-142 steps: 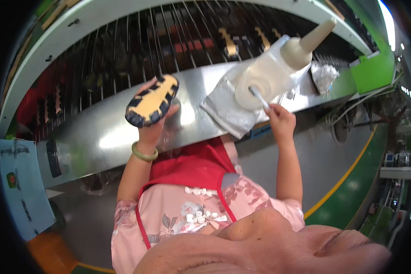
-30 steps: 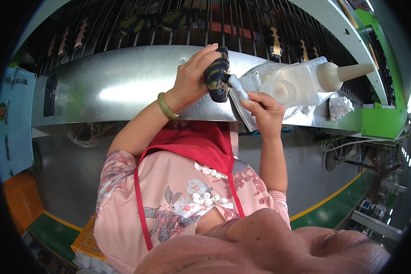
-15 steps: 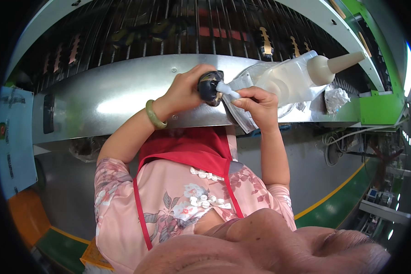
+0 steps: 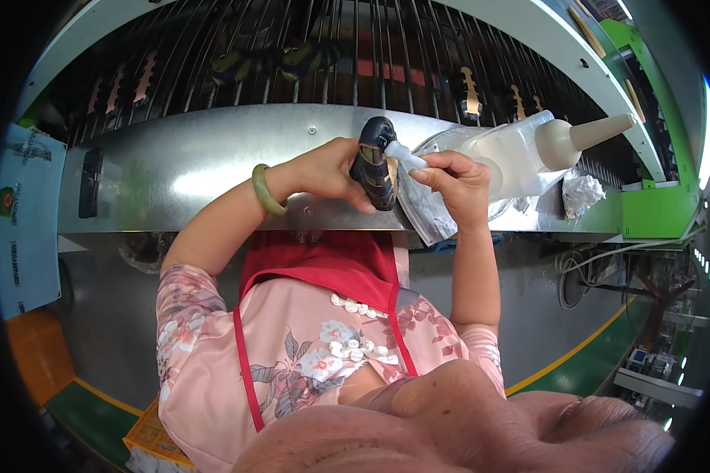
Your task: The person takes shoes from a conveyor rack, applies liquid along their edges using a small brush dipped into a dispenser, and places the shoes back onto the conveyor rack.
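A black strapped shoe with a tan sole edge (image 4: 377, 169) is held upright above the shiny metal worktop (image 4: 213, 162), clamped in the left hand (image 4: 331, 169). A short white applicator (image 4: 405, 155) is pinched between the thumb and fingers of the right hand (image 4: 454, 180), its pale tip set at the shoe's side; firm contact cannot be told. Beside the right hand, a translucent plastic bottle with a cream conical nozzle (image 4: 521, 154) is laid on its side, nozzle to the right. Something whitish is seen through its wall, but the level cannot be made out. At lower left, white material (image 4: 151, 463) is contained in a yellow-orange plastic crate (image 4: 148, 432)
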A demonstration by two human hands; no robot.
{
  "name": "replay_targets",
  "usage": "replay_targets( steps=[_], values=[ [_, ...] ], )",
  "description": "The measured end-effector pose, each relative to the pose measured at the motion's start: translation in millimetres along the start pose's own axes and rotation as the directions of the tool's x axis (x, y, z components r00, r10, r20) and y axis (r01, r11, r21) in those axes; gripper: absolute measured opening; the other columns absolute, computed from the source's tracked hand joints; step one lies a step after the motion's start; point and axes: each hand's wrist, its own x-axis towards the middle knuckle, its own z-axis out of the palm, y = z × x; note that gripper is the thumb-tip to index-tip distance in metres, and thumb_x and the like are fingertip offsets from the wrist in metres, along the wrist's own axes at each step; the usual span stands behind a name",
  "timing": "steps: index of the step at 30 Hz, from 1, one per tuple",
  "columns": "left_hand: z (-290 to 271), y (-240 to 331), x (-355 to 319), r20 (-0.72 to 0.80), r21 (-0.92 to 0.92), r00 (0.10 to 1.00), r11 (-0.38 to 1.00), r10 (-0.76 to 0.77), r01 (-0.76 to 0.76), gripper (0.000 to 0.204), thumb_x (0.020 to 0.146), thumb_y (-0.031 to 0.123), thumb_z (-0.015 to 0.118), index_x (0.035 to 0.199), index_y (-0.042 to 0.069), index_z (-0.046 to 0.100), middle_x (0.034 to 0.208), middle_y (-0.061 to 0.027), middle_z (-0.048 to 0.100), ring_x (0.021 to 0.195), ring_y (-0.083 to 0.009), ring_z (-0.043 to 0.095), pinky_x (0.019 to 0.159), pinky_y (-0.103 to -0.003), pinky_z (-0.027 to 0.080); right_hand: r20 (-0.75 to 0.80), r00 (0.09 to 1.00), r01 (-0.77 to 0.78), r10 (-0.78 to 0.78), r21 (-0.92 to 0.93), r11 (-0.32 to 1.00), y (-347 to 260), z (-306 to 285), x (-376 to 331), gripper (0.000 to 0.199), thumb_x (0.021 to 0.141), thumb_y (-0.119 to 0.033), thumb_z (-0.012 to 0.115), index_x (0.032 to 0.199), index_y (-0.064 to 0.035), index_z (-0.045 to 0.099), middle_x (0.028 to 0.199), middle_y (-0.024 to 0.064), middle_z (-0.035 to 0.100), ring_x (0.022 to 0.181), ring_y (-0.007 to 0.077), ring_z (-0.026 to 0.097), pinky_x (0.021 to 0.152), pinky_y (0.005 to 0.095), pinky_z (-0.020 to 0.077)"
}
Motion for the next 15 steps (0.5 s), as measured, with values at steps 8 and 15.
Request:
replay_targets(
  steps=[8, 15],
  values=[
    [-8, -8, 1, 0.218, -0.246, 0.975, 0.969, 0.036, 0.02, 0.079, 0.057, 0.005, 0.082, 0.127, 0.0, 0.044, 0.113, -0.0067, 0.058, 0.106, -0.0163, 0.054, 0.096, -0.031, 0.04, 0.003, 1.0, -0.018, 0.018, -0.067, 0.998, -4, -5, 5, 0.017, 0.067, 0.001, 0.077, 0.082, 0.0023, 0.069, 0.071, 0.0038, 0.066, 0.063, 0.0065, 0.058, 0.057, 0.019, 0.0459],
    [-8, -18, -4, 0.252, -0.354, 0.966, 0.935, 0.061, 0.034, 0.081, 0.061, 0.014, 0.081, 0.13, 0.0, 0.041, 0.114, -0.0078, 0.057, 0.107, -0.0169, 0.054, 0.096, -0.032, 0.04, 0.009, 0.998, -0.061, 0.064, -0.222, 0.973, -4, -14, 7, 0.017, 0.067, -0.004, 0.078, 0.08, 0.0026, 0.069, 0.072, 0.0049, 0.068, 0.066, 0.0067, 0.059, 0.061, 0.0204, 0.0482]
  ],
)
